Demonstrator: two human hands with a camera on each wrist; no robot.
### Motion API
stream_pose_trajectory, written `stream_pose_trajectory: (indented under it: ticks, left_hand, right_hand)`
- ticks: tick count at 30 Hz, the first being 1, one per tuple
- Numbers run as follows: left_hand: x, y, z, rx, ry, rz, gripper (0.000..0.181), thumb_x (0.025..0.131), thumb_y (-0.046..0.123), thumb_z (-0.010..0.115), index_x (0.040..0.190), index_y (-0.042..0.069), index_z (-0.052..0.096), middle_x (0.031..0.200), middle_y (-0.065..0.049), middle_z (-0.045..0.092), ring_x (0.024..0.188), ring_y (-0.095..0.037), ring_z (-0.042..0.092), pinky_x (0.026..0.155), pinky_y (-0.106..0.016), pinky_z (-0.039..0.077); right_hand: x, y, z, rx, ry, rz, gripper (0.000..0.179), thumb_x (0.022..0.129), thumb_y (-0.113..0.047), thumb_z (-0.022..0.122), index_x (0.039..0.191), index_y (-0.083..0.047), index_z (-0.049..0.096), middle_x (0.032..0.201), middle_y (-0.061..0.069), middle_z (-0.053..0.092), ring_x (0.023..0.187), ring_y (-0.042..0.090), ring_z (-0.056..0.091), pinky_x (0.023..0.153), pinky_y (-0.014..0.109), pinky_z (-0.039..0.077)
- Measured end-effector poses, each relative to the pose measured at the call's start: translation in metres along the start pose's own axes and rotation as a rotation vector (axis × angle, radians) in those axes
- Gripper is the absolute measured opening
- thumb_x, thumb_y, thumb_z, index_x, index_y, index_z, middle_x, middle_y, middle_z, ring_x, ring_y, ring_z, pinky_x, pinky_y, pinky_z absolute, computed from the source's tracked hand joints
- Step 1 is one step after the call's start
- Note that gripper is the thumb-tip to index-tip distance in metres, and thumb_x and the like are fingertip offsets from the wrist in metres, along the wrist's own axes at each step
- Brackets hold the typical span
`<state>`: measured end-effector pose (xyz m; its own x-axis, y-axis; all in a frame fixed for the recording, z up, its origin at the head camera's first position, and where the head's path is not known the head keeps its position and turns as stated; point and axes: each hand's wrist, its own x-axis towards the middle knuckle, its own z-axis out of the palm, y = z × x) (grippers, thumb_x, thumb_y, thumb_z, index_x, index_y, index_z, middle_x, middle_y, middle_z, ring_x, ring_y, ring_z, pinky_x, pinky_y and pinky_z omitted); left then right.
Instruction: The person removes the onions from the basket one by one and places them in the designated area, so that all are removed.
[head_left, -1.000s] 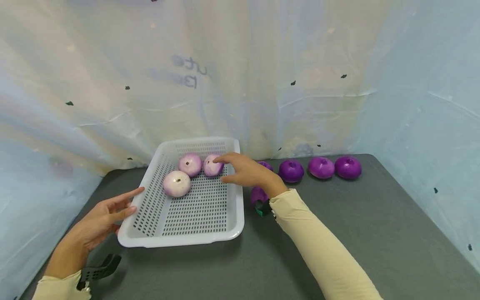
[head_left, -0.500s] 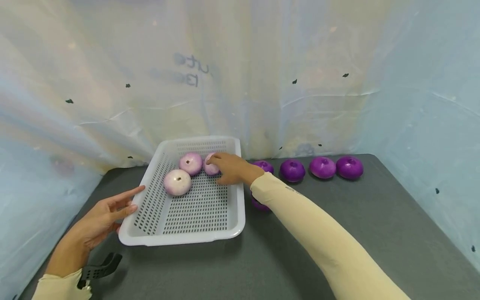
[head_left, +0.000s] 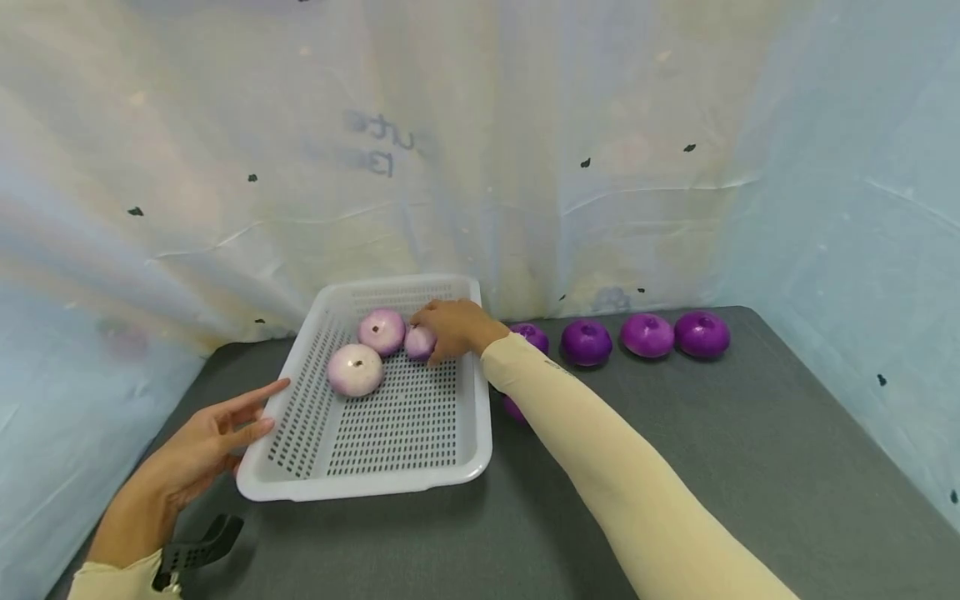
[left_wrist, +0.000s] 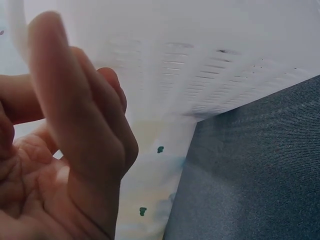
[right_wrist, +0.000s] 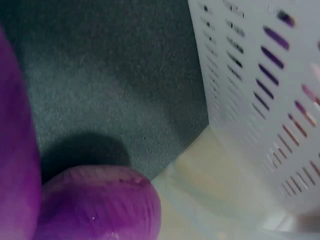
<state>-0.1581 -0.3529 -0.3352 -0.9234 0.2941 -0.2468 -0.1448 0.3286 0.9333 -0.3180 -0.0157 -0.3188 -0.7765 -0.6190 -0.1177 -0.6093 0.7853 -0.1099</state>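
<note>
In the head view my right hand [head_left: 453,327] grips a pale purple onion [head_left: 420,342] inside a white perforated basket [head_left: 472,433]. Its fingers curl over the onion's right side and hide part of it. To the left sit a second pale purple onion [head_left: 381,331] and a larger whitish one, an onion [head_left: 356,370] with a dark spot on top. My left hand [head_left: 198,446] holds the basket's left rim, thumb and index finger against it. Bent fingers [left_wrist: 85,105] show beside the basket wall [left_wrist: 210,30] in the left wrist view.
Several deep purple onions [head_left: 586,342] stand in a row on the dark table [head_left: 675,467], right of the basket. Another purple onion [head_left: 514,409] is mostly behind my right sleeve. Plastic sheeting [head_left: 525,167] hangs behind the table and at both sides.
My right hand has reached further into the basket and closed around the pale onion, which now sits slightly lower and more left. The left hand has stayed at the rim.
</note>
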Motion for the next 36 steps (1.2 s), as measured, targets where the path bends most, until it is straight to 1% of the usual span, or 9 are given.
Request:
stream_pose_trajectory:
  ticks: [4,8,16,20,24,27,31,33,36]
  left_hand:
    - [-0.0011,-0.001,0.0012,-0.012,0.003,0.002,0.066,0.106,0.022,0.05,0.161,0.024,0.014,0.123,0.024,0.057,0.105,-0.013,0.07,0.076,-0.052,0.059]
    - [-0.0005,0.0005,0.0025,-0.01,0.005,0.005,0.067,0.106,0.022,0.05,0.161,0.023,0.014,0.123,0.023,0.057,0.105,-0.013,0.07,0.076,-0.051,0.06]
    - [-0.0028,0.0,0.0007,-0.034,-0.014,0.021,0.065,0.106,0.018,0.049,0.161,0.025,0.015,0.123,0.02,0.061,0.105,-0.014,0.071,0.074,-0.052,0.06]
    - [-0.0028,0.0003,0.0026,-0.05,-0.035,0.024,0.064,0.106,0.017,0.048,0.161,0.025,0.015,0.124,0.02,0.062,0.106,-0.013,0.07,0.076,-0.051,0.06]
    - [-0.0018,0.0,0.0038,-0.05,-0.022,0.014,0.065,0.106,0.019,0.05,0.161,0.025,0.016,0.123,0.02,0.062,0.106,-0.012,0.07,0.077,-0.052,0.059]
    - [-0.0012,0.0001,0.0033,-0.046,-0.021,0.016,0.065,0.106,0.019,0.049,0.161,0.025,0.015,0.123,0.02,0.061,0.106,-0.012,0.07,0.077,-0.053,0.059]
    - [-0.0013,-0.0007,0.0015,-0.05,-0.029,0.025,0.064,0.106,0.017,0.048,0.161,0.025,0.015,0.123,0.017,0.061,0.107,-0.012,0.069,0.077,-0.052,0.059]
    - [-0.0012,-0.0013,0.0014,-0.058,-0.032,0.024,0.064,0.106,0.016,0.048,0.161,0.026,0.016,0.122,0.016,0.062,0.107,-0.012,0.07,0.077,-0.051,0.06]
    - [-0.001,-0.002,0.0018,-0.073,-0.035,0.023,0.064,0.106,0.016,0.048,0.161,0.027,0.017,0.121,0.015,0.063,0.106,-0.012,0.07,0.077,-0.05,0.06]
  right_hand:
    - [-0.0024,-0.0031,0.0034,-0.011,0.0,-0.008,0.07,0.078,-0.046,0.083,0.141,-0.031,0.056,0.139,-0.009,0.061,0.126,0.013,0.057,0.111,0.042,0.033]
    - [-0.0053,-0.0036,0.0042,0.007,-0.007,-0.019,0.063,0.079,-0.053,0.08,0.136,-0.034,0.059,0.131,-0.015,0.064,0.117,0.009,0.059,0.111,0.042,0.033]
    - [-0.0042,-0.0034,0.002,0.083,-0.012,-0.078,0.055,0.087,-0.068,0.061,0.133,-0.037,0.06,0.126,-0.012,0.066,0.117,0.011,0.061,0.101,0.035,0.046]
    - [-0.0049,-0.0022,0.0035,0.104,-0.024,-0.076,0.057,0.091,-0.069,0.052,0.138,-0.036,0.056,0.123,-0.01,0.069,0.112,0.009,0.063,0.095,0.033,0.05]
    - [-0.0055,-0.0017,0.0039,0.101,-0.015,-0.075,0.059,0.096,-0.065,0.048,0.147,-0.036,0.046,0.131,-0.01,0.065,0.119,0.011,0.061,0.098,0.037,0.049]
    - [-0.0048,-0.0013,0.004,0.074,0.008,-0.097,0.053,0.1,-0.057,0.045,0.151,-0.041,0.04,0.145,-0.01,0.056,0.133,0.015,0.054,0.105,0.041,0.046]
    - [-0.0021,-0.0006,0.0048,0.024,0.028,-0.143,0.044,0.104,-0.049,0.044,0.148,-0.045,0.044,0.152,-0.008,0.049,0.14,0.017,0.048,0.11,0.043,0.043]
    - [-0.0011,-0.0003,0.0059,0.018,0.02,-0.152,0.047,0.101,-0.052,0.049,0.148,-0.044,0.045,0.152,-0.008,0.049,0.141,0.016,0.047,0.112,0.043,0.042]
    - [-0.0013,0.0002,0.0075,0.039,-0.024,-0.151,0.061,0.091,-0.061,0.062,0.147,-0.044,0.046,0.153,-0.011,0.047,0.141,0.013,0.045,0.114,0.041,0.039]
